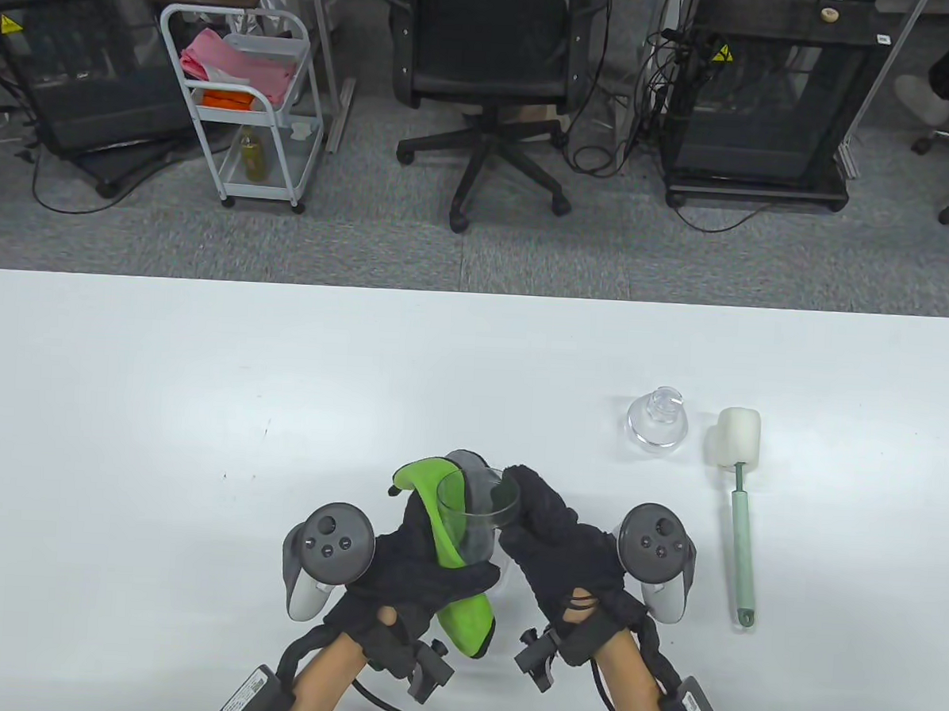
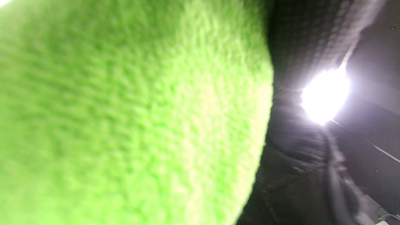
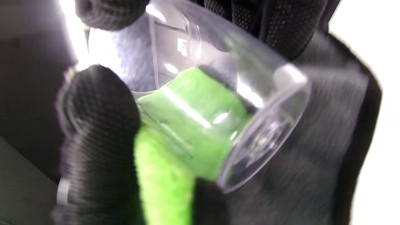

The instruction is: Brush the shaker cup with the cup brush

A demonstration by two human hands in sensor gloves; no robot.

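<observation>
A clear shaker cup is held between both hands near the table's front middle. My left hand holds a green and grey cloth against the cup's left side. My right hand grips the cup from the right. In the right wrist view the cup lies tilted with the green cloth wrapped on it. The green cloth fills the left wrist view. The cup brush, white sponge head and green handle, lies on the table to the right, untouched.
The clear shaker lid stands on the table just left of the brush's sponge head. The white table stretches to the far edge, with an office chair and a cart beyond it.
</observation>
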